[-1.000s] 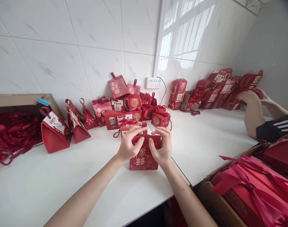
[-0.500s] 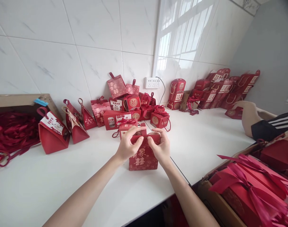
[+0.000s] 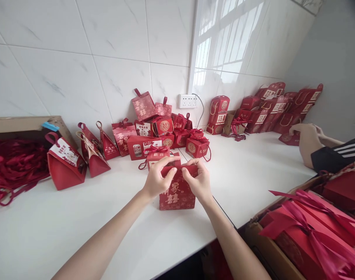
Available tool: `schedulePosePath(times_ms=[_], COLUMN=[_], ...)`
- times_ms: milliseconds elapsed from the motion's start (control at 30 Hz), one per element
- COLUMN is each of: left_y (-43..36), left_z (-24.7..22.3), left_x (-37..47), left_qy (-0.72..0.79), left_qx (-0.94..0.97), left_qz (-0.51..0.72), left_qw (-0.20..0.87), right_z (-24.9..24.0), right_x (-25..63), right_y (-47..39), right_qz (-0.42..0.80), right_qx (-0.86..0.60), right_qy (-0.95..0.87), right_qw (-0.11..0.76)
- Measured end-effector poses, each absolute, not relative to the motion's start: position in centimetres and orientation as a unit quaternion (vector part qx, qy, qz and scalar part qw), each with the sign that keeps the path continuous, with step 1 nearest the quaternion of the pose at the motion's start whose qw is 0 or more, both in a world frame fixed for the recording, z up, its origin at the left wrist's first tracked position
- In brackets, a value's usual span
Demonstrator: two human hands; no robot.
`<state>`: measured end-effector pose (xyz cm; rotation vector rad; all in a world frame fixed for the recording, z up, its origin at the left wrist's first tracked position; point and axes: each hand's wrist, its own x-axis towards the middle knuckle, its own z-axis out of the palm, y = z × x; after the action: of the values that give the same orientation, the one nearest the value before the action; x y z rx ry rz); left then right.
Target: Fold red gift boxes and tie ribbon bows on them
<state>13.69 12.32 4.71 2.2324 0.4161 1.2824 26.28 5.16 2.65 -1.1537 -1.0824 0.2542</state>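
Note:
A red gift box [image 3: 179,196] with pale characters on its front stands upright on the white table, in front of me. My left hand [image 3: 160,177] pinches its top edge on the left, thumb on the front and fingers behind. On the right, my right hand [image 3: 196,177] grips the same top edge in a matching pinch. A red ribbon loop shows between the two hands at the top of the box. Just behind it sits a small red box with a bow [image 3: 158,154], partly covered by my left hand.
Red boxes [image 3: 143,105] are piled by the wall. Triangular boxes [image 3: 66,165] stand left, beside a carton of ribbons [image 3: 17,159]. More boxes [image 3: 259,119] line the back right, near another person's hand [image 3: 307,142]. A carton [image 3: 270,249] of bowed boxes fills the lower right.
At the right edge, the other person's hand and arm have shifted slightly, and a second hand now shows there. The ribbon loop between my hands looks lower. My hands have hardly moved.

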Motion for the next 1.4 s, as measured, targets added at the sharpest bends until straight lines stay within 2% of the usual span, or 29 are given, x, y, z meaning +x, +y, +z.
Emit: schedulePosePath(times_ms=[267, 467, 633, 800, 1000, 1400], left_y=[12.2, 11.8, 11.5, 12.1, 12.6, 11.1], left_z=[4.5, 4.7, 4.3, 3.4, 2.2, 3.1], left_x=[13.7, 13.9, 14.3, 14.4, 16.1, 18.7], left_qy=[0.148, 0.146, 0.185, 0.214, 0.238, 0.220], left_qx=[0.816, 0.801, 0.737, 0.769, 0.738, 0.749], left_qz=[0.492, 0.483, 0.513, 0.496, 0.513, 0.489], left_qw=[0.266, 0.321, 0.400, 0.342, 0.367, 0.389], right_z=[2.1, 2.5, 2.4, 1.9, 1.7, 1.6], right_x=[26.2, 26.5, 26.3, 26.2, 27.3, 29.6], right_y=[5.0, 4.8, 4.8, 5.1, 5.2, 3.8], right_qz=[0.097, 0.148, 0.083, 0.040, 0.057, 0.082], right_qx=[-0.496, -0.494, -0.498, -0.509, -0.509, -0.499], right_qy=[-0.500, -0.485, -0.484, -0.477, -0.466, -0.452], right_qw=[0.703, 0.706, 0.714, 0.715, 0.721, 0.735])
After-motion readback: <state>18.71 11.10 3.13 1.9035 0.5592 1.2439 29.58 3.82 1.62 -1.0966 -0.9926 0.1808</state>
